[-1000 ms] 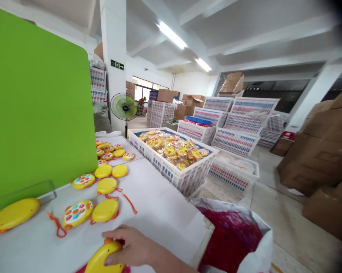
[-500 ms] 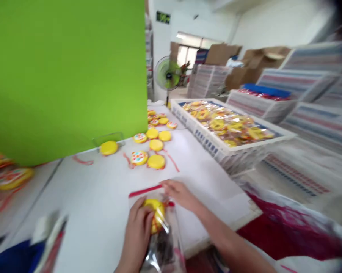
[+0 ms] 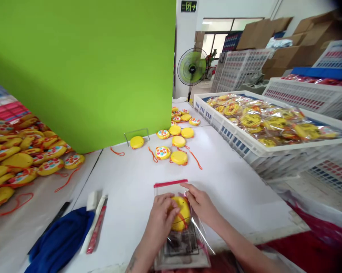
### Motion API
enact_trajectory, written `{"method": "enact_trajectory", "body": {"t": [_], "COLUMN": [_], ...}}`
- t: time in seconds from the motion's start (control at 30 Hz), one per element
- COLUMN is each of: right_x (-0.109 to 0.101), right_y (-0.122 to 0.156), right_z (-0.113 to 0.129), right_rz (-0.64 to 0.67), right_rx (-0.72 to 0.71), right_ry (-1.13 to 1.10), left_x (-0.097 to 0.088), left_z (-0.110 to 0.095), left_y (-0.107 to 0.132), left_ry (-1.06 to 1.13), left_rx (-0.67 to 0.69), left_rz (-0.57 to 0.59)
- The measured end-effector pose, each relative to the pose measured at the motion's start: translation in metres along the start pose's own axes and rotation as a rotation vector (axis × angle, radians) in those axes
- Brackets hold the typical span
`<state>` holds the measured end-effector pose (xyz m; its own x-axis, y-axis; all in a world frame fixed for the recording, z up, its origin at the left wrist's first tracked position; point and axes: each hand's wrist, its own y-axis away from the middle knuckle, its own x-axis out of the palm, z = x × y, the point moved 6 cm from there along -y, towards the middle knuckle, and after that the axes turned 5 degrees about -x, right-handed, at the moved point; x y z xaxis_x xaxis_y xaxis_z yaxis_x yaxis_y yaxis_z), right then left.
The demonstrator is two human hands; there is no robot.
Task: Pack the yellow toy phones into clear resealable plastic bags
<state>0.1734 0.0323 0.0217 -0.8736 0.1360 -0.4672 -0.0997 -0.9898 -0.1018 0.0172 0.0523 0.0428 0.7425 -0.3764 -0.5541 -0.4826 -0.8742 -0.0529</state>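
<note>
A round yellow toy (image 3: 181, 214) with an orange cord lies over the upper part of a clear plastic bag (image 3: 185, 261) with a red strip along its top; whether it sits inside is hard to see. My left hand (image 3: 163, 214) is closed on the toy's left side, thumb across its face. At the bag's upper right, my right hand (image 3: 201, 203) has its index finger stretched along the red strip, its other fingers curled on the plastic by the toy. Dark print shows through the bag's lower half.
Several yellow toys (image 3: 179, 157) with orange cords lie further back by a green panel (image 3: 102, 76). More are heaped at left (image 3: 20, 161). A blue cloth (image 3: 64, 237) lies near pens. On the right, a white crate (image 3: 262, 153) holds bagged toys. A fan (image 3: 192, 69) stands behind.
The view has swung left and become sharper, showing the toy heap and the blue cloth. Both hands stay at the bag and toy; the right index finger has straightened along the red strip.
</note>
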Motion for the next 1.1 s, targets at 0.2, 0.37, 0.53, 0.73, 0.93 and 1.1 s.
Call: {"method": "enact_trajectory", "body": {"t": [0.2, 0.37, 0.53, 0.73, 0.93, 1.1], "right_x": [0.0, -0.002, -0.014, -0.015, 0.002, -0.005], "right_y": [-0.002, 0.0, -0.003, -0.002, 0.001, -0.013], "right_z": [0.017, 0.019, 0.027, 0.076, 0.107, 0.08], "right_rz": [-0.096, -0.109, -0.176, -0.198, -0.134, -0.222], "right_rx": [0.008, -0.006, -0.119, -0.618, -0.771, -0.571], "right_ry": [-0.275, -0.417, -0.218, 0.337, 0.45, 0.311], "left_x": [-0.003, -0.024, -0.003, 0.001, -0.005, -0.002], "left_z": [-0.012, 0.019, 0.023, 0.005, -0.012, -0.013], "left_y": [0.006, 0.014, 0.008, 0.005, 0.003, 0.001], "left_ry": [-0.023, 0.266, 0.688, 0.745, 0.328, 0.236], "left_rx": [-0.052, -0.215, -0.38, -0.367, -0.184, -0.161], "left_rz": [-0.075, -0.361, -0.072, -0.058, -0.052, -0.012]}}
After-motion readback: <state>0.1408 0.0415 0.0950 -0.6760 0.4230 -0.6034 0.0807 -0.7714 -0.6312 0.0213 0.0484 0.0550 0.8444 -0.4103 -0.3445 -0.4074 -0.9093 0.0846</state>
